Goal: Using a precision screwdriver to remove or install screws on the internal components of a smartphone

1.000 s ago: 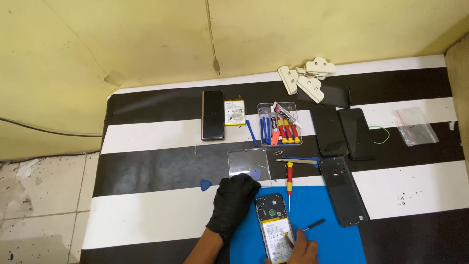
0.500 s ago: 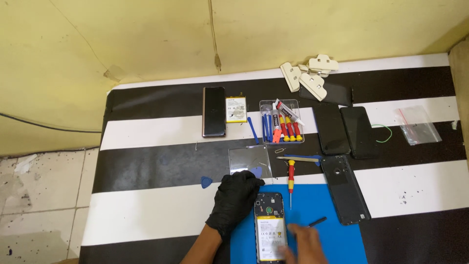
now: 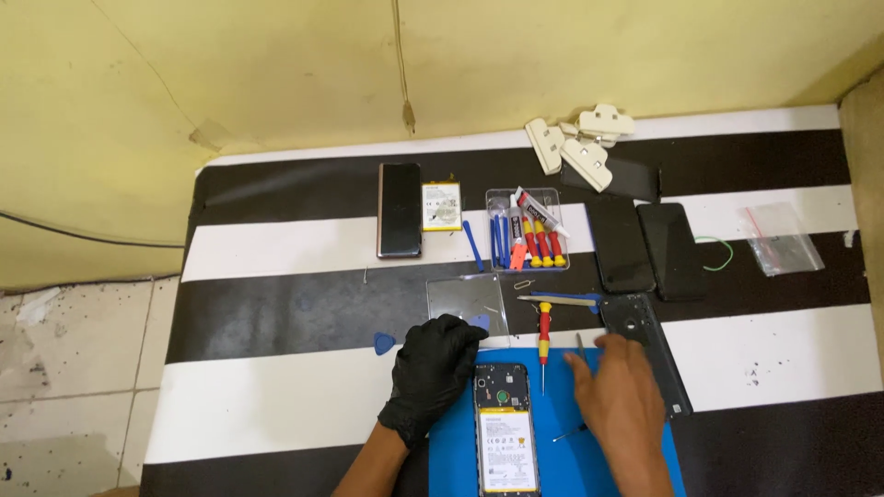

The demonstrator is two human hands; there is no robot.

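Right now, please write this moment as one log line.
left hand: gloved, beside opened phone | right hand: bare, open on blue mat, fingertips near red-yellow screwdriver

We are lifting our bare right hand (image 3: 619,396) off the lower end of the opened phone (image 3: 504,428), where it was resting a second ago, and moving it up and to the right over the blue mat (image 3: 562,460). Its fingers are now spreading flat near the tweezers (image 3: 580,346) and the black back cover (image 3: 645,350), leaving the phone's battery uncovered.
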